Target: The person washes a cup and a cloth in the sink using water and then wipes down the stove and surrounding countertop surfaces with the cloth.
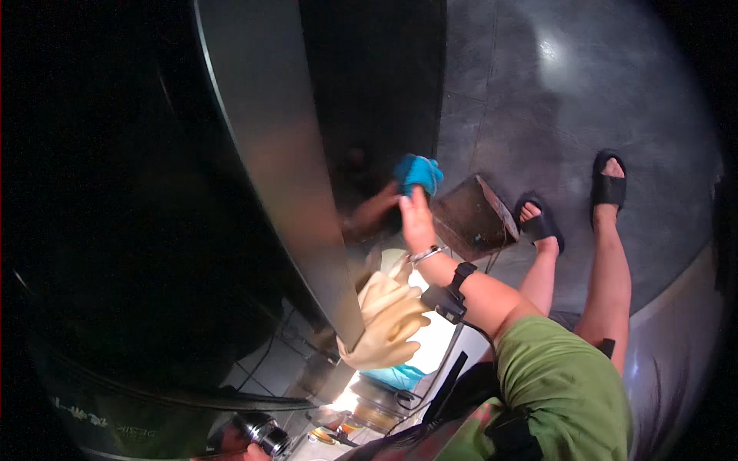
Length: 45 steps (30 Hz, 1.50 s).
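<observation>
My right hand [418, 222], wearing a bracelet and with a black strapped device on the forearm, presses a bunched blue cloth [420, 173] against a dark glossy panel [372, 75]. The hand and cloth are slightly blurred, and the panel mirrors the arm. Nearer to me, cream rubber gloves [386, 322] hang over the corner of a brushed metal strip [271, 132]. Part of a hand, probably my left hand [253, 453], shows at the bottom edge beside a shiny metal cylinder [268, 435]. Whether it grips the cylinder cannot be made out.
A brown bin [475, 219] stands on the grey floor [519, 115] between the panel and my sandalled feet [539, 222]. Metal pans [375, 412] and a light-blue plastic item [398, 377] lie below the gloves. A thin cable runs from my forearm device [447, 302]. The left side is very dark.
</observation>
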Each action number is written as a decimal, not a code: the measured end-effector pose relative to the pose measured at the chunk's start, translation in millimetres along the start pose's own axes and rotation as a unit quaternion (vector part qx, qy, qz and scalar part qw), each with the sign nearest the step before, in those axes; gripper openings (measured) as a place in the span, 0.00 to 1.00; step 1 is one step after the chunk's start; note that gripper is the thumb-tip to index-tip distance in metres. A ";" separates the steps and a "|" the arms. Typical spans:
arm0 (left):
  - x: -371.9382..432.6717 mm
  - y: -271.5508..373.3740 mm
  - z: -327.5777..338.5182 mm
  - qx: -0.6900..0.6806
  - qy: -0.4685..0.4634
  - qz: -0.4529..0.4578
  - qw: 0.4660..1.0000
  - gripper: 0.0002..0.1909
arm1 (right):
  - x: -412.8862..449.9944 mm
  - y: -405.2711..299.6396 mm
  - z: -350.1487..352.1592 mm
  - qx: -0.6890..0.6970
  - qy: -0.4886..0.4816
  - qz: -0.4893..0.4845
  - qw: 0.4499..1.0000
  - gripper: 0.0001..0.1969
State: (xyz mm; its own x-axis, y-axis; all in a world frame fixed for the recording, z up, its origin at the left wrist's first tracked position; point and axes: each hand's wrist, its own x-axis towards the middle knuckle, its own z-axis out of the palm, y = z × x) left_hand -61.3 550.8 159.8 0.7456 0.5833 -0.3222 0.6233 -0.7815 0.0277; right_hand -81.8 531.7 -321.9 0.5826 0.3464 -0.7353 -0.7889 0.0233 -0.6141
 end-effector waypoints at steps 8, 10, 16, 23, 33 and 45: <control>-16.3 -25.3 -8.4 -0.001 0.024 0.051 0.998 0.48 | -99.7 -88.3 -28.2 -0.062 -0.242 -0.192 0.949 0.25; -12.0 -32.2 -1.5 0.021 0.037 0.100 0.994 0.48 | -89.7 -85.4 -48.3 -0.144 -0.322 -0.159 0.922 0.17; 13.5 -38.5 10.9 0.062 0.103 0.221 0.968 0.39 | -74.4 -141.5 -158.9 -0.330 -0.089 -0.046 0.939 0.11; 8.4 -23.2 -7.3 0.085 0.152 0.207 0.963 0.35 | -165.2 -300.4 -274.4 -0.254 -0.136 -0.010 0.958 0.19; -33.1 18.3 -21.2 0.023 0.220 0.161 0.962 0.35 | -272.5 -471.8 -249.5 -0.193 -0.115 -0.043 0.973 0.19; -179.3 66.2 29.6 -0.867 -0.097 0.017 0.488 0.24 | -411.8 -460.2 -24.0 -0.487 -0.639 -0.014 0.595 0.23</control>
State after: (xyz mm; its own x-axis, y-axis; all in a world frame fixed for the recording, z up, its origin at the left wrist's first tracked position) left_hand -160.6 388.0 191.4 0.8307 0.4137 -0.3726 -0.0012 0.6706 0.7418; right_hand 46.0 355.8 256.6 -0.5232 0.8036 -0.2839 0.0686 -0.2923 -0.9539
